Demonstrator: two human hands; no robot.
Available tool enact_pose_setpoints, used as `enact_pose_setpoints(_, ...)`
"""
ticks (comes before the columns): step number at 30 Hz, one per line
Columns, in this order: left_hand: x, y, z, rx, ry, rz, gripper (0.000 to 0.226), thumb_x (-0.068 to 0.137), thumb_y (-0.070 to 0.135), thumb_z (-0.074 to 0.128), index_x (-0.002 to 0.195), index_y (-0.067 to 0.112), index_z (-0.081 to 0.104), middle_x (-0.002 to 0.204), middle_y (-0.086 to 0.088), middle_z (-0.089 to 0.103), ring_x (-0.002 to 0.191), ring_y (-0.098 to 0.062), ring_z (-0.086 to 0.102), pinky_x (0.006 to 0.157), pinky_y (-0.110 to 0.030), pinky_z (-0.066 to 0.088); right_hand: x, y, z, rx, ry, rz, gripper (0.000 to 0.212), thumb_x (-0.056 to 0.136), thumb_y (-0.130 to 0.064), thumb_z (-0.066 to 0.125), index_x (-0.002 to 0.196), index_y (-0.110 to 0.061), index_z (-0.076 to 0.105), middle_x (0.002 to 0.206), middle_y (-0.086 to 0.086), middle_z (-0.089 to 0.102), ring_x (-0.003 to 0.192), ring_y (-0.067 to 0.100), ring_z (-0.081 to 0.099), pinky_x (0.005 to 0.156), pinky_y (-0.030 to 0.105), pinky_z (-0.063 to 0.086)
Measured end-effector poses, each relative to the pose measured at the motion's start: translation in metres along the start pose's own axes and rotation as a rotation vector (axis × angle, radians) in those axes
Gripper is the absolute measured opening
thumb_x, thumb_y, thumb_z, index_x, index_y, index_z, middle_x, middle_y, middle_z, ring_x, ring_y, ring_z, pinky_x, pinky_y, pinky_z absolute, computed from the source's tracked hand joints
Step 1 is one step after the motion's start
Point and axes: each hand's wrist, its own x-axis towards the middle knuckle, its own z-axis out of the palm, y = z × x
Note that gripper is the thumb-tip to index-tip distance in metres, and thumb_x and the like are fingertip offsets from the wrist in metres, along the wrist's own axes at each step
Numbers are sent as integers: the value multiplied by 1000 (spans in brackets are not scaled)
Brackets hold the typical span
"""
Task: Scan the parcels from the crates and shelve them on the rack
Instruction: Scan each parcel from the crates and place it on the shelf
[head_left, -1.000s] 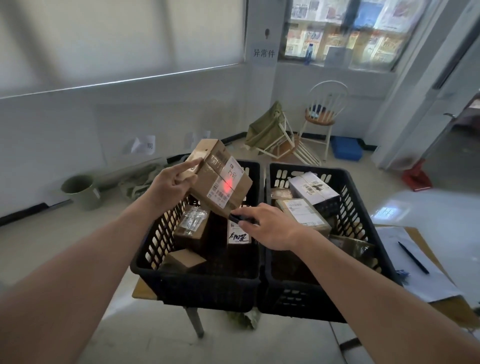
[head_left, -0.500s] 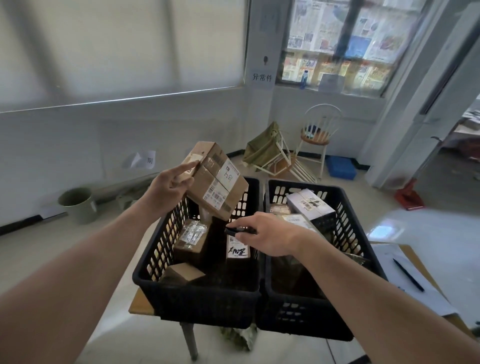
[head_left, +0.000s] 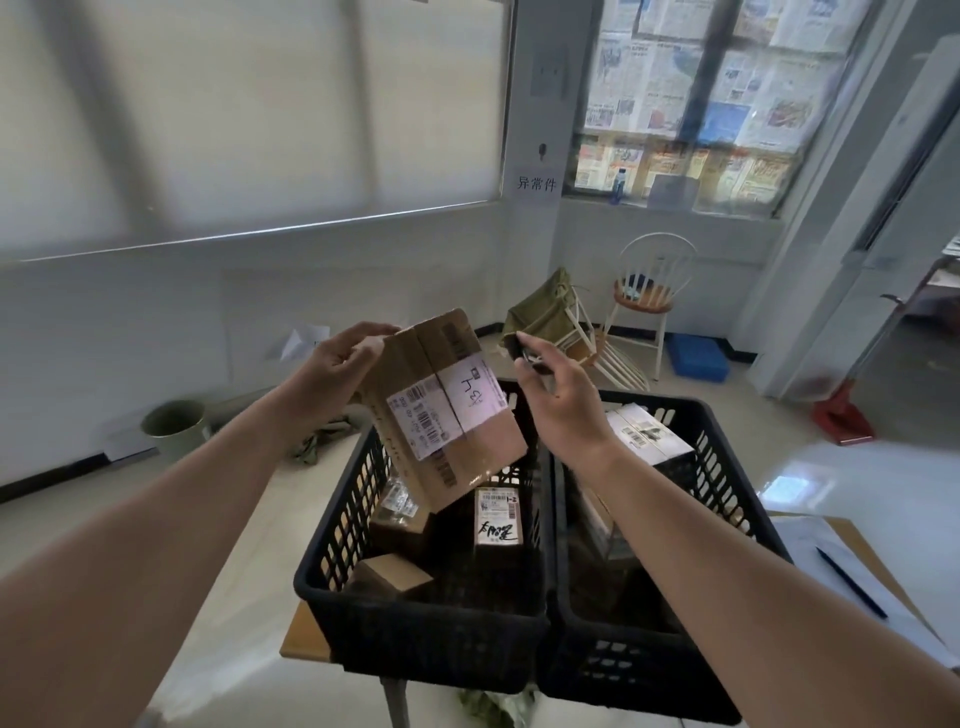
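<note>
Both hands grasp: left hand (head_left: 332, 371) curls around a tilted cardboard parcel (head_left: 441, 410), right hand (head_left: 558, 397) pinches a small black scanner (head_left: 522, 352).

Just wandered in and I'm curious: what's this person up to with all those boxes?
They are sorting parcels. The left hand holds a cardboard parcel tilted above the left crate, its white label facing up. The right hand grips a small black scanner beside the parcel. More parcels lie in both black crates, including a white-labelled box in the right crate. No rack is in view.
</note>
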Motion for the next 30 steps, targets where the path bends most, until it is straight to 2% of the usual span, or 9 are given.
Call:
enact_pose_setpoints(3, -1, 7, -10, 6, 20, 7, 33, 93, 59, 51, 115, 45, 70, 93, 8, 73, 95, -19, 73, 86, -47, 65, 9, -10, 11, 99, 15, -2, 47, 110, -44, 52, 157, -32, 50, 152, 4, 58, 143, 22, 51, 119, 53, 44)
enact_pose_setpoints(6, 0, 13, -20, -21, 86, 1, 24, 99, 49, 51, 112, 39, 69, 92, 6, 74, 91, -15, 72, 84, -43, 61, 12, -18, 22, 181, -27, -17, 48, 109, -44, 54, 155, -33, 52, 152, 3, 58, 144, 22, 50, 119, 54, 44)
enact_pose_setpoints(11, -3, 21, -30, -95, 124, -49, 25, 113, 28, 42, 122, 13, 60, 95, -5, 65, 92, -19, 67, 78, -37, 58, 14, -27, 34, 404, -119, -39, 46, 103, -45, 57, 149, -36, 57, 131, 11, 64, 123, 27, 66, 93, 45, 64)
enact_pose_setpoints(15, -8, 24, -29, -136, 166, -76, 31, 112, 34, 44, 128, 9, 54, 96, -4, 61, 84, -12, 69, 69, -29, 57, 13, -26, 38, 525, -131, -33, 35, 106, -36, 60, 140, -44, 58, 122, 2, 70, 104, 7, 73, 76, 24, 63)
enact_pose_setpoints(20, -18, 33, -10, -254, 324, -115, 42, 103, 48, 59, 128, 18, 43, 95, -5, 68, 75, -14, 73, 55, -28, 52, 17, -22, 39, 657, -96, -12, 35, 105, -32, 64, 140, -41, 60, 122, 7, 70, 98, 8, 76, 70, 24, 63)
enact_pose_setpoints(21, -21, 37, -5, -270, 362, -113, 47, 101, 46, 64, 129, 18, 39, 98, -8, 67, 78, -15, 73, 58, -29, 53, 18, -23, 39, 696, -111, 1, 35, 105, -33, 64, 139, -42, 60, 125, 10, 69, 101, 12, 76, 70, 27, 64)
enact_pose_setpoints(24, -38, 51, 8, -222, 465, -104, 61, 88, 40, 72, 131, 16, 36, 118, -18, 60, 106, -28, 68, 81, -39, 57, 18, -25, 39, 810, -183, 8, 32, 106, -32, 63, 135, -45, 61, 129, 17, 64, 111, 25, 72, 72, 33, 65)
enact_pose_setpoints(26, -56, 62, 19, -196, 535, -103, 58, 87, 35, 71, 134, 15, 42, 129, -20, 59, 118, -33, 64, 88, -42, 59, 16, -28, 39, 872, -225, 22, 32, 106, -33, 63, 136, -45, 61, 129, 18, 63, 105, 21, 72, 69, 34, 65)
enact_pose_setpoints(30, -96, 84, 41, -35, 652, -62, 41, 103, 19, 62, 143, 17, 52, 133, -13, 65, 123, -33, 65, 91, -48, 62, 9, -38, 39, 939, -280, 35, 37, 105, -37, 64, 142, -42, 60, 128, 10, 64, 93, 11, 75, 65, 35, 65)
